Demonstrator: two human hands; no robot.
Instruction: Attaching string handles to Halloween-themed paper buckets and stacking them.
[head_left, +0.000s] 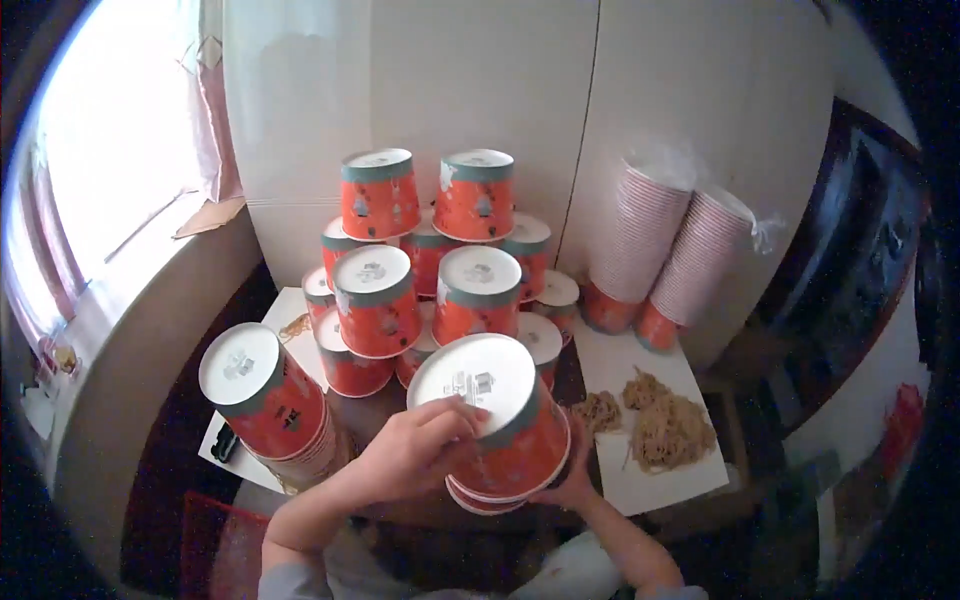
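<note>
In front of me an orange-red paper bucket (pixel 510 460) with a green band and a white base is held upside down and tilted. Another rim (pixel 485 505) shows just under its mouth. My right hand (pixel 575 482) grips it low on the right side near the rim, its fingers partly hidden behind the wall. My left hand (pixel 425 450) lies over the left edge of the base, its fingers curled together in a pinch. What they hold, if anything, is too small to make out.
Several upside-down buckets (pixel 375 300) stand piled in tiers behind. At left is a nested bucket stack (pixel 265 390). Two tall plastic-wrapped stacks (pixel 640 230) lean by the wall at right. Tangled tan strands (pixel 670 430) lie on a white board (pixel 650 490). A window (pixel 110 120) is at left.
</note>
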